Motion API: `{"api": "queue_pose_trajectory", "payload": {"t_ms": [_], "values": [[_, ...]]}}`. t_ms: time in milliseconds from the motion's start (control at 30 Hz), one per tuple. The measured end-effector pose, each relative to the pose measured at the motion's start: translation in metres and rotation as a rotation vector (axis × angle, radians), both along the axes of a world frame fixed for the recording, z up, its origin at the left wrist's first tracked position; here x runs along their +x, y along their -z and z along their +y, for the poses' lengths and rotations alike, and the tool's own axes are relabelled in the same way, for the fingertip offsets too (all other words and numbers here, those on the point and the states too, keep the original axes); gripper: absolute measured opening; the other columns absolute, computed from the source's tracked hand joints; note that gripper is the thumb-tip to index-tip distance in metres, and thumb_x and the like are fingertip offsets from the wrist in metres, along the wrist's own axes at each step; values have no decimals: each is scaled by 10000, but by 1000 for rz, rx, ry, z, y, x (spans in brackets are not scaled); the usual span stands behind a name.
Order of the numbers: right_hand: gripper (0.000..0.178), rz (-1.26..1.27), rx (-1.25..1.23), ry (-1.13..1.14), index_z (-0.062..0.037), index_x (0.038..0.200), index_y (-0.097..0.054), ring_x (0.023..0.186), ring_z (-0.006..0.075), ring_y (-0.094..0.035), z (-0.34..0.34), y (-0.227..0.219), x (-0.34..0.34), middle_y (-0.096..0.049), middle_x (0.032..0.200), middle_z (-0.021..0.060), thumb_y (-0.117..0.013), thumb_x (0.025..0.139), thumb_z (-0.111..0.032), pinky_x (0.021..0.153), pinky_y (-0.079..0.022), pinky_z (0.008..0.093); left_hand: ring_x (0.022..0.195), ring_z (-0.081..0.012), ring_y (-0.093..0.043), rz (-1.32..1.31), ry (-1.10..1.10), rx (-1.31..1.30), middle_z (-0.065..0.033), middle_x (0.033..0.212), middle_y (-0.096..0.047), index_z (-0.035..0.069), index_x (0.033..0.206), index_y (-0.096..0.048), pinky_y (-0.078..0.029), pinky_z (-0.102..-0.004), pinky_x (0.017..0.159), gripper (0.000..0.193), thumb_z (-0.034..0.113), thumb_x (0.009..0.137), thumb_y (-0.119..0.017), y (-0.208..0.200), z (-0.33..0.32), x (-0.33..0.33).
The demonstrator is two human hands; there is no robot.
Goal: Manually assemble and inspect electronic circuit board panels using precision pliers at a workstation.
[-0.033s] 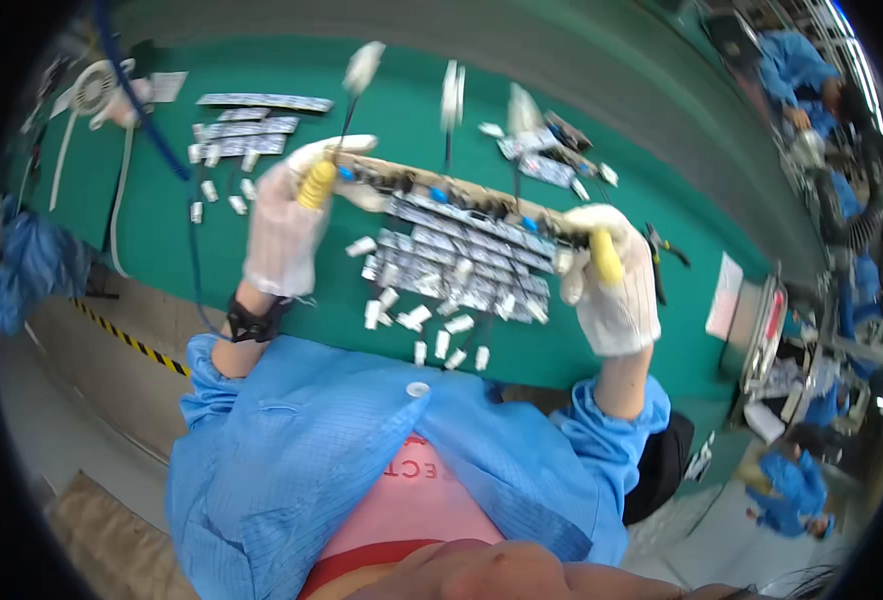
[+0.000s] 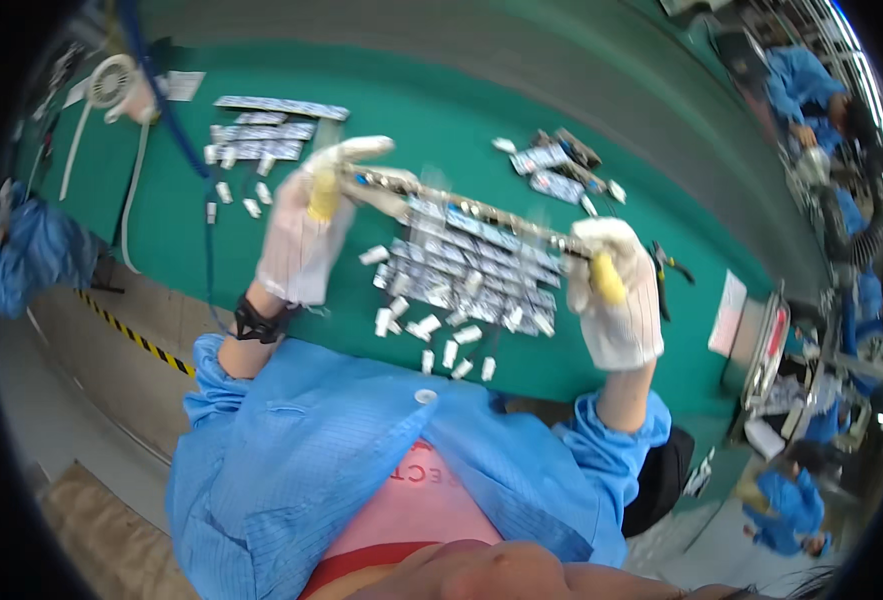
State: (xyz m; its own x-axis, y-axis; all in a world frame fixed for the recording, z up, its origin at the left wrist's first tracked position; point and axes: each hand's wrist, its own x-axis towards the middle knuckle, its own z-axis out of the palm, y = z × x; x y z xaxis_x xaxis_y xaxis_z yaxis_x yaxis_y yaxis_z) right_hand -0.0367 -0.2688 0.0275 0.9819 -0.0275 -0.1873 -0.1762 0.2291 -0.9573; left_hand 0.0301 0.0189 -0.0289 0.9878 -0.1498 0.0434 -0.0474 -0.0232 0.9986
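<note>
A long narrow strip of circuit boards (image 2: 481,210), with small dark components along it, is held up level across the table by both hands. My left hand (image 2: 306,225), in a white glove with a yellow finger cover, grips its left end. My right hand (image 2: 616,300), gloved the same way, closes on its right end. Motion smears the leads hanging from the strip. Just below and nearer to me lie several similar board strips (image 2: 461,265) in a stack, their white connectors (image 2: 449,353) spread on the green table (image 2: 361,345).
More board strips (image 2: 266,132) with connectors lie at the far left, beside a small white fan (image 2: 113,82). A few loose boards (image 2: 551,170) sit at the far right. Pliers (image 2: 669,265) lie beyond my right hand, near a paper sheet (image 2: 728,310). Co-workers in blue are at both sides.
The strip has turned over toward me, and its white connectors, which stuck up on the far side, are now a blur. My left hand has shifted slightly right.
</note>
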Motion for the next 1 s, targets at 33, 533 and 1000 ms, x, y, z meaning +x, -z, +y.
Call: {"api": "queue_pose_trajectory", "payload": {"t_ms": [33, 533, 1000], "values": [[343, -69, 14, -25, -20, 1098, -536, 547, 75, -516, 1, 2, -1, -572, 761, 41, -689, 827, -166, 463, -367, 177, 897, -128, -603, 30, 210, -555, -74, 1040, -645, 2, 1189, -559, -464, -249, 778, 292, 107, 933, -462, -18, -12, -5], [323, -103, -141, -161, -8, 1138, -543, 616, 86, -573, -11, 18, 8, -588, 1001, 83, -638, 846, -109, 488, -404, 176, 997, -300, -594, -331, -83, 1142, -135, 1051, -640, 96, 1066, -649, -467, -373, 854, 242, 160, 835, -615, 1, 172, 163], [280, -9, -14, -159, -7, 1149, -544, 684, 91, -570, -20, 8, -8, -611, 978, 66, -592, 874, -30, 558, -443, 207, 1309, -352, -338, -397, 370, 1305, -147, 1379, -398, 108, 1358, -408, -241, -524, 1083, 926, 472, 589, -772, -22, 141, 97]]}}
